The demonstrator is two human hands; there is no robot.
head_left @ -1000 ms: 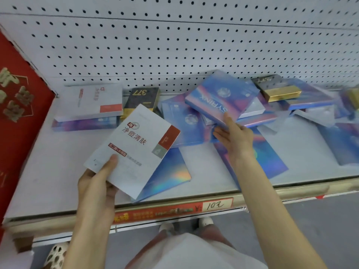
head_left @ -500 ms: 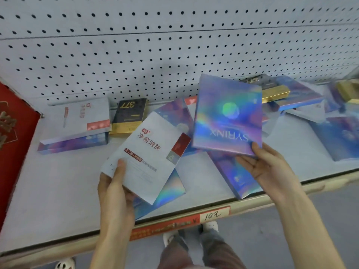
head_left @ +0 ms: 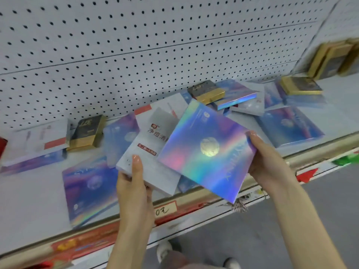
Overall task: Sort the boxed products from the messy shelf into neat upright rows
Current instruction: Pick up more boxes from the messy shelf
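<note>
Just above the front of the shelf (head_left: 29, 200), the left hand (head_left: 134, 183) grips 1 white box (head_left: 157, 171) and the right hand (head_left: 272, 164) grips 1 shiny box (head_left: 194, 133), likely to stand both up in rows.

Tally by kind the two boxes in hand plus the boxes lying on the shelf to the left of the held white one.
white box: 2
holographic box: 4
black-and-gold box: 1
Total: 7
</note>
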